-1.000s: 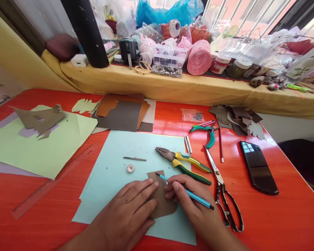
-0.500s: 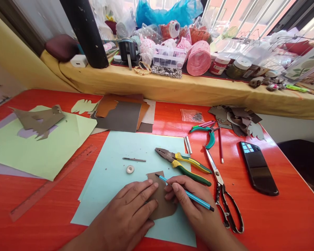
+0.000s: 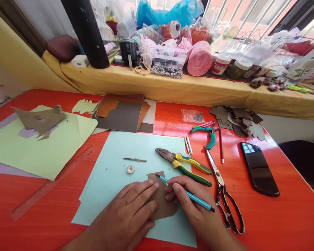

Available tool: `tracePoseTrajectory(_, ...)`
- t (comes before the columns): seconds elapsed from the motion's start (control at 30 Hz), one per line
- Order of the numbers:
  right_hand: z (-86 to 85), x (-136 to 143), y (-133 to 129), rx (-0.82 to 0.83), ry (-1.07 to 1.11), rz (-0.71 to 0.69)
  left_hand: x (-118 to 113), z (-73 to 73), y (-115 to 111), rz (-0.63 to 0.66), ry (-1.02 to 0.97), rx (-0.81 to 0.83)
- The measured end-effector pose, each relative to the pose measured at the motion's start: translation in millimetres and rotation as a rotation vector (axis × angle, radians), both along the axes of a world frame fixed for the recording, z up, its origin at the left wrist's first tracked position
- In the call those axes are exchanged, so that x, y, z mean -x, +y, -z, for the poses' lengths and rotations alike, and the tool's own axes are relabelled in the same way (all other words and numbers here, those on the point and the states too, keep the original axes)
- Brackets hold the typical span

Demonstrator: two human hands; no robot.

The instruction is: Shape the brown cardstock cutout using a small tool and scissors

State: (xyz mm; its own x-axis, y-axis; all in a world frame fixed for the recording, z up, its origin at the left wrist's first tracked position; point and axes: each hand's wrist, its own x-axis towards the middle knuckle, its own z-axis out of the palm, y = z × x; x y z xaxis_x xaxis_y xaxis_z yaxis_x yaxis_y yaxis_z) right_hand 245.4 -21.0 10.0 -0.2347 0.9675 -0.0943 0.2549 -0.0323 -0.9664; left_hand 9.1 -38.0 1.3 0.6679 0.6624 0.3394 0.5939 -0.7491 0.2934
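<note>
A brown cut piece of leather-like sheet (image 3: 164, 205) lies on light blue paper (image 3: 102, 167). My left hand (image 3: 132, 205) rests flat across its left side, fingers stretched out. Between the thumb and fingers of my right hand (image 3: 191, 197) is a blue pen (image 3: 199, 200), its dark tip at the piece's upper part. Combination pliers (image 3: 183, 166) with yellow and green handles lie just beyond that hand. Further off on the paper are a round metal disc (image 3: 131, 169) and a thin metal rod (image 3: 134, 160). Part of the brown piece is hidden under my hands.
Scissors (image 3: 223, 195) and a phone (image 3: 260, 169) lie to the right, with small green-handled pliers (image 3: 210, 136) behind. Leather-like scraps (image 3: 237, 118) sit at the back right. A clear ruler (image 3: 52, 183) and green paper (image 3: 68, 139) are left. Crowded windowsill clutter (image 3: 170, 55) stands behind.
The whole view has shifted very slightly. My hands, the pen and the brown piece stay in the same places relative to each other.
</note>
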Motion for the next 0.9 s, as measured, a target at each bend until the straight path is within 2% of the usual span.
tracePoseTrajectory(0.1, 0.1, 0.1, -0.4, 0.009, 0.008, 0.003, -0.1, 4.6, -2.1, -0.014, -0.014, -0.001)
tracePoseTrajectory(0.9, -5.0, 0.1, 1.3, -0.012, 0.013, 0.005, 1.1, 6.4, -4.1, 0.006, -0.011, 0.072)
